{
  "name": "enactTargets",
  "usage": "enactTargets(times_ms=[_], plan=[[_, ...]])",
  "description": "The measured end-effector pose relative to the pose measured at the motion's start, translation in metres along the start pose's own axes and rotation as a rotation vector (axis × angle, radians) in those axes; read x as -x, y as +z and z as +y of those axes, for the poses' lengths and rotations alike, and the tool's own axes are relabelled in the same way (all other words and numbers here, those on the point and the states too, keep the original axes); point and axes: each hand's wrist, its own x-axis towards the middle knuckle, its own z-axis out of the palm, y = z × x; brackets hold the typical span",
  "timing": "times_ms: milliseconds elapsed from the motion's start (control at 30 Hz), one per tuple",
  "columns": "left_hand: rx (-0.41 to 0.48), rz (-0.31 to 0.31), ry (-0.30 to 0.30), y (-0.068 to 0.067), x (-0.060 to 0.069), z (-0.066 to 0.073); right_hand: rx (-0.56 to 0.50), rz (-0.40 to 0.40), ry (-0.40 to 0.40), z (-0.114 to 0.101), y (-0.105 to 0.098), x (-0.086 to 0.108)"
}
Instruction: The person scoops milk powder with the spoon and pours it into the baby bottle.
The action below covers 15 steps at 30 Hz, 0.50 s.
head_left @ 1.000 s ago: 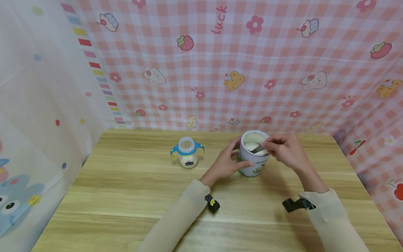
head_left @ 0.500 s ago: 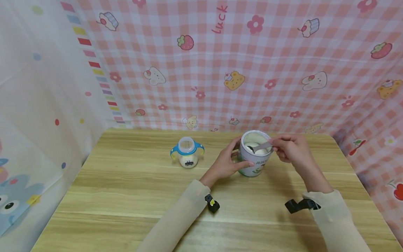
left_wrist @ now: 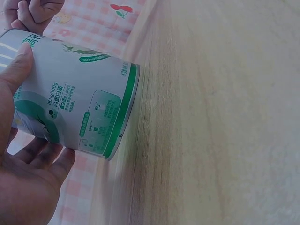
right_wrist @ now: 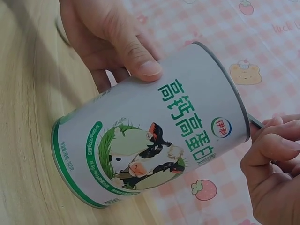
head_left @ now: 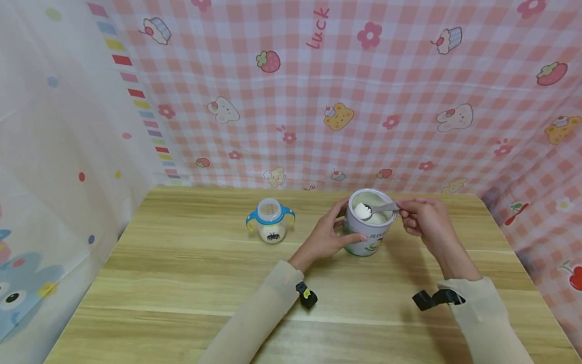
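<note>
An open white-and-green can (head_left: 369, 237) stands upright on the wooden table, with pale powder inside. My left hand (head_left: 326, 233) grips its left side, thumb across the front; the left wrist view shows the fingers curved round the can (left_wrist: 70, 93). My right hand (head_left: 426, 222) pinches the handle of a metal spoon (head_left: 385, 207) at the can's right rim. The spoon's bowl holds a heap of white powder (head_left: 363, 211) over the can's mouth. In the right wrist view the right hand (right_wrist: 276, 168) is beside the rim, with most of the spoon hidden behind the can.
Left of the can stands a small bottle (head_left: 272, 230) with a blue collar, two handles and pale contents. The wooden table (head_left: 191, 283) ends at a pink checked cloth (head_left: 300, 101) behind, and a light cloth (head_left: 68, 151) hangs at the left.
My right hand has moved slightly right, and the spoon's bowl has risen out of the powder with a heap on it. The left hand, can and bottle have stayed in place.
</note>
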Motion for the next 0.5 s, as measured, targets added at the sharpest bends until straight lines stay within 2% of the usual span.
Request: enactTargets(times_ms=[267, 500], plan=[[-0.011, -0.001, -0.013, 0.0000, 0.0006, -0.0007, -0.107, 0.066, -0.099, 0.0020, 0.0009, 0.0002], [-0.013, -0.003, -0.023, 0.0002, 0.0012, -0.0002, -0.118, 0.148, -0.154, 0.0020, 0.0024, 0.0004]])
